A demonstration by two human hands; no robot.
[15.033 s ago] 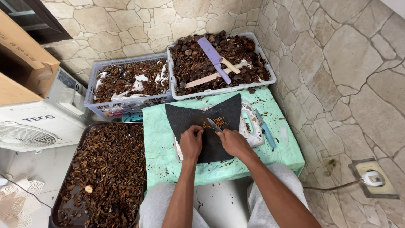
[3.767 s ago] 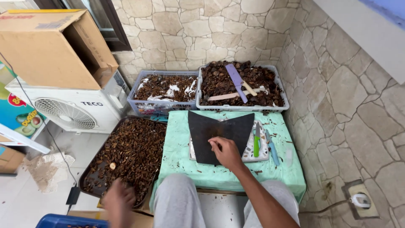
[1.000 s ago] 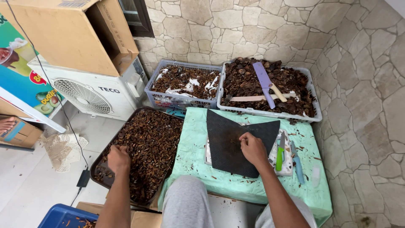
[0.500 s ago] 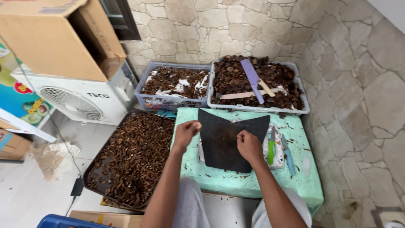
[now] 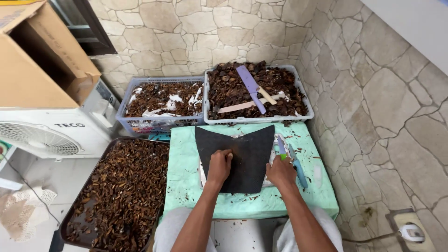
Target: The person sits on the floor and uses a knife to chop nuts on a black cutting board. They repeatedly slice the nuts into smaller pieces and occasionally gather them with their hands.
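Seen from above, two grey baskets stand against a stone wall: the left basket holds brown dried husks mixed with white scraps, the right basket holds darker husks with a purple tool and pale wooden sticks on top. A dark tray on the floor is spread with more husks. On the green tabletop lies a black mat, notched at its top edge. The left hand rests on it, pinching a small pale piece. The right hand is curled at the mat's right edge; what it grips cannot be told.
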